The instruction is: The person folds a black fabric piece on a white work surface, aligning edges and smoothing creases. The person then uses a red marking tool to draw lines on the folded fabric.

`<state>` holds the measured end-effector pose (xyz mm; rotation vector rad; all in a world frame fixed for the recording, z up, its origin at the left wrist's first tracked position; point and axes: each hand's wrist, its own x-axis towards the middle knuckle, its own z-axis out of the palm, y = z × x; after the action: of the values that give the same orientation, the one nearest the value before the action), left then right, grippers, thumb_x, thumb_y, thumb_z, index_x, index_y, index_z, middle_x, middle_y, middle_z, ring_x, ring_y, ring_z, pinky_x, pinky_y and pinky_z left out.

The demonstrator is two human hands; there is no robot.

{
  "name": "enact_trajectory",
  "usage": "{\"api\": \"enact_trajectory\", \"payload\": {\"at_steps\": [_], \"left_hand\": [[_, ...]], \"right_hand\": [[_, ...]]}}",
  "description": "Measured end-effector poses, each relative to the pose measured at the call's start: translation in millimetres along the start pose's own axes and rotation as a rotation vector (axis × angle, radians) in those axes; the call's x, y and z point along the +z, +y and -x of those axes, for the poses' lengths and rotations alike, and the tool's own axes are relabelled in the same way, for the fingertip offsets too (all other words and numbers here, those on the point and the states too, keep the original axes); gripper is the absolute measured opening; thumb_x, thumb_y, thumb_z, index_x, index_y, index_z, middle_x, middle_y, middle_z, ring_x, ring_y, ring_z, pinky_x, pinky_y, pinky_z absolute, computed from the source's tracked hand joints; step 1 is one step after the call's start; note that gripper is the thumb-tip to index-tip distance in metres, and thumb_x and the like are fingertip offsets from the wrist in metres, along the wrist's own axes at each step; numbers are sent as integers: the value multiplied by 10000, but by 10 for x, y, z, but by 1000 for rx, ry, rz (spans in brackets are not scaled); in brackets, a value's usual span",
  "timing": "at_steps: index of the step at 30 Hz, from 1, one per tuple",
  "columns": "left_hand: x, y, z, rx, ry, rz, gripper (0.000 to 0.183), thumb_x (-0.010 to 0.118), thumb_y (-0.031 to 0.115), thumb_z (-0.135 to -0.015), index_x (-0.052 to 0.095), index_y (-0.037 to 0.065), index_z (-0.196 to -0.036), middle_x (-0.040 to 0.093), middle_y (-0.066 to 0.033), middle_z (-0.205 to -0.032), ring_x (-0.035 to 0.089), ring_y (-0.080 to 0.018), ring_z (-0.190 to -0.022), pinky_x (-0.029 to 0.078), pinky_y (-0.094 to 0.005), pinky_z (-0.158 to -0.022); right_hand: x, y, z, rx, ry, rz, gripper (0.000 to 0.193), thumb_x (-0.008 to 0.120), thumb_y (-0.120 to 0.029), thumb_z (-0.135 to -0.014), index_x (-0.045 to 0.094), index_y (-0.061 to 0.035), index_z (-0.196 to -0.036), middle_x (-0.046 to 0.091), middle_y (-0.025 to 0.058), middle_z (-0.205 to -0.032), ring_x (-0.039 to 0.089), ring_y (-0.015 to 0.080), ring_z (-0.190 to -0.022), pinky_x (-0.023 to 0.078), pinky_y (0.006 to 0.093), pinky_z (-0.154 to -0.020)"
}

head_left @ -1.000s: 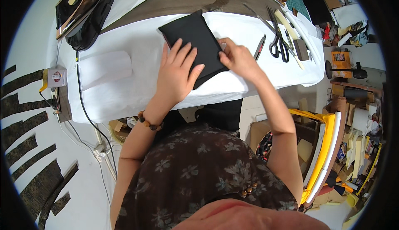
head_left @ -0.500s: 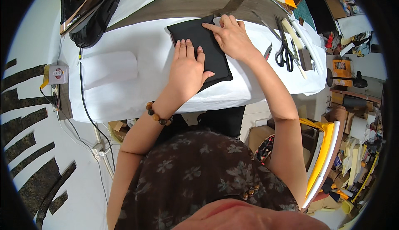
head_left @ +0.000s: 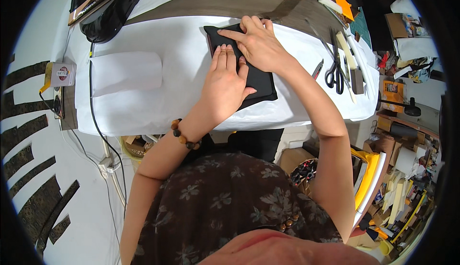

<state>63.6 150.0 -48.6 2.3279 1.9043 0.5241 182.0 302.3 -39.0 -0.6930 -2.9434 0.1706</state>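
Observation:
A flat black padded piece, roughly rectangular with pointed corners, lies on the white-covered table in front of me. A thin brownish edge shows along its left side. My left hand rests flat on its middle and left side, fingers together and pointing away, thumb out near the near edge. My right hand lies across the far part of it. Its index finger stretches left to touch the surface near the far left corner, and the other fingers are loosely bent. Neither hand grips the piece.
Black-handled scissors, a red-and-black cutter knife and a grey block lie to the right. A white sheet sits at the left, beside a black cable. A black machine stands far left.
My right hand has slid left along the far part of the black piece, its index finger now near the far left corner. My left hand stays flat on it. The view has shifted slightly.

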Motion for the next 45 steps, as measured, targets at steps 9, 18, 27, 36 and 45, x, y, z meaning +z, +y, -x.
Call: {"api": "enact_trajectory", "payload": {"at_steps": [9,18,27,36,45], "left_hand": [[-15,-17,-20,-3,-61,-5,763,757,472,-863,577,-45,-1395,510,-358,-1423,440,-453,-1408,241,-525,-1254],[-247,-218,74,-32,-119,-90,654,716,410,-909,609,-33,-1378,562,-222,-1462,436,-355,-1455,196,-513,-1278],[98,-180,158,56,28,242,636,661,379,-986,530,-33,-1452,414,-251,-1583,331,-407,-1511,252,-511,-1250],[103,-219,156,55,-25,337,557,649,252,-999,517,-6,-1474,318,-240,-1645,266,-429,-1540,233,-556,-1238],[84,-221,137,68,1,385,545,672,232,-970,547,-26,-1434,367,-263,-1608,301,-440,-1519,251,-561,-1231]], "right_hand": [[62,166,-253,-90,292,-231,463,741,-162,-888,636,-142,-1338,566,123,-1221,529,320,-1216,428,441,-1038],[-89,396,139,301,118,-125,291,744,-222,-926,637,-90,-1163,763,130,-834,740,330,-811,564,423,-747],[-172,-235,800,156,431,8,297,720,-98,-857,722,-82,-1154,666,72,-942,646,249,-918,493,408,-822],[47,-351,664,363,247,91,400,700,-145,-874,733,-120,-1272,537,108,-1056,491,273,-1041,357,463,-937],[-6,-158,489,293,164,32,432,687,-123,-883,719,-140,-1313,502,88,-1003,487,252,-1024,347,443,-920]]}}
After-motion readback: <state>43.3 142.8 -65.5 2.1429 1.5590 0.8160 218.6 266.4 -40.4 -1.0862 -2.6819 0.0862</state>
